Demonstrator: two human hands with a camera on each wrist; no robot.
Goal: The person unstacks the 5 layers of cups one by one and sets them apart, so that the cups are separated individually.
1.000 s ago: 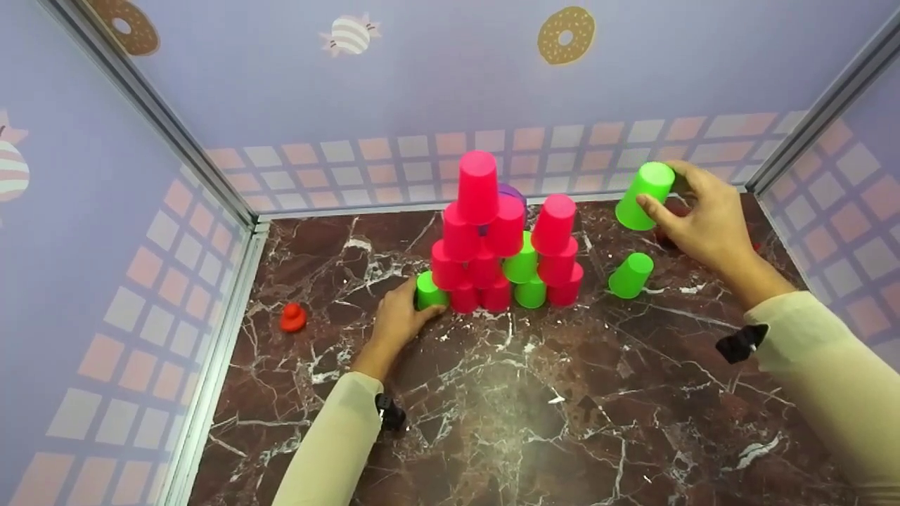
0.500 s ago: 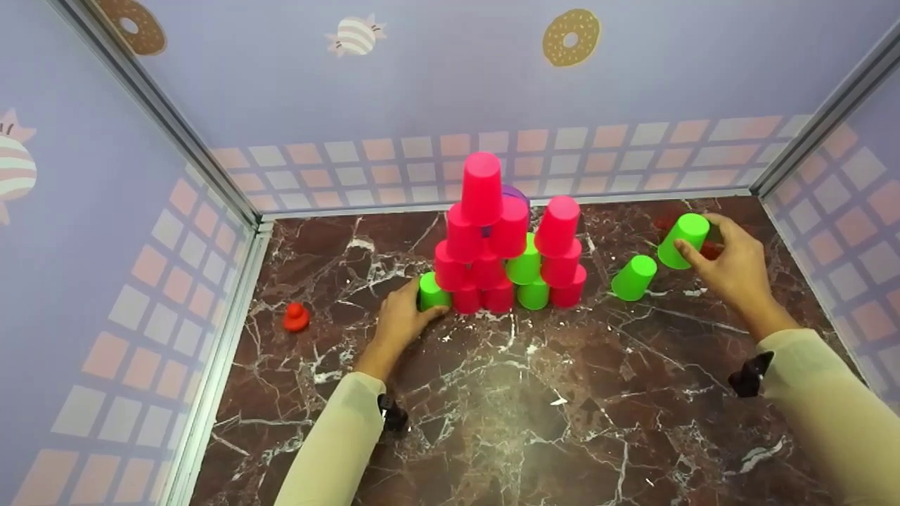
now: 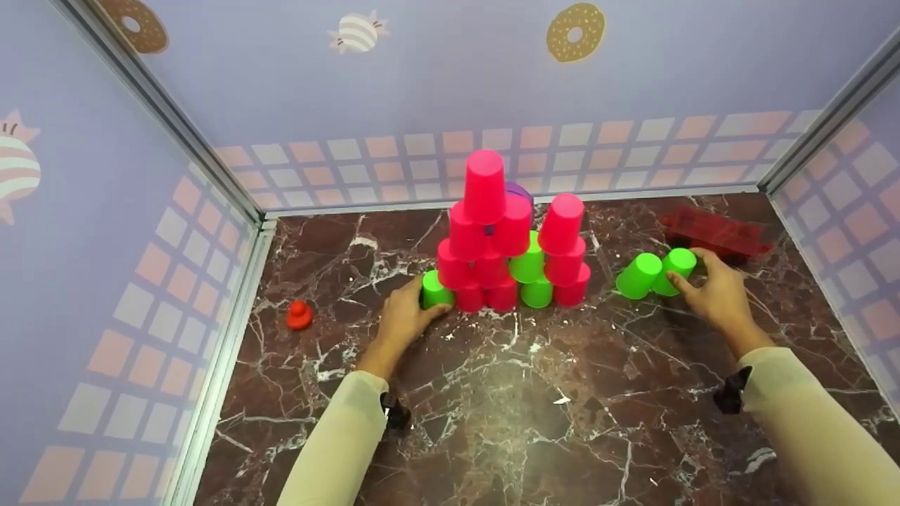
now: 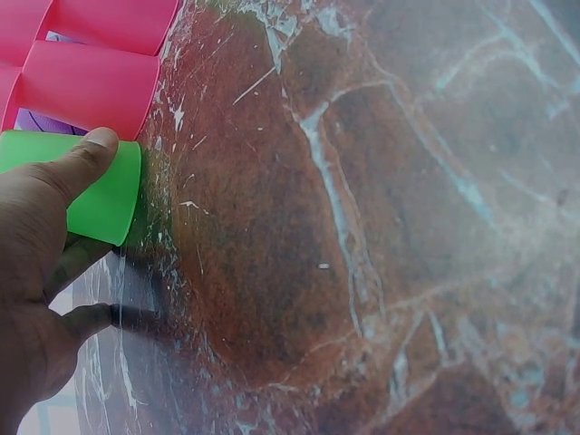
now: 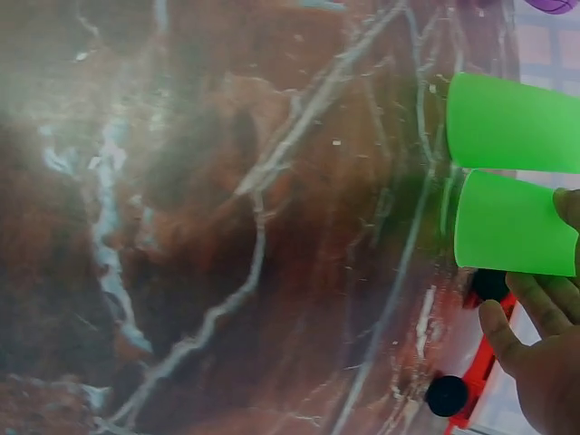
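My left hand (image 3: 406, 320) holds a green cup (image 3: 436, 289) at the left end of the bottom row, its thumb across the front near the rim. Pink cups (image 3: 485, 186) and a few green ones, all upside down, rise from that row in a stack, with one pink cup on top. On the right, my right hand (image 3: 721, 295) grips another upside-down green cup (image 3: 676, 268) between thumb and fingers. It stands beside a second green cup (image 3: 640, 276); in the right wrist view the two cups (image 5: 512, 122) are side by side with their rims almost level.
A red toy vehicle (image 3: 717, 232) with dark wheels (image 5: 447, 396) lies behind my right hand. On the left sits a small red rubber duck (image 3: 299, 315). Something round and purple (image 3: 520, 192) shows behind the stack. Patterned panels (image 3: 436, 77) enclose the marbled table (image 3: 506, 422).
My right hand has brought its green cup down from the air, first rightward and then in beside the other green cup. The left hand stays on its cup; the stack looks the same.
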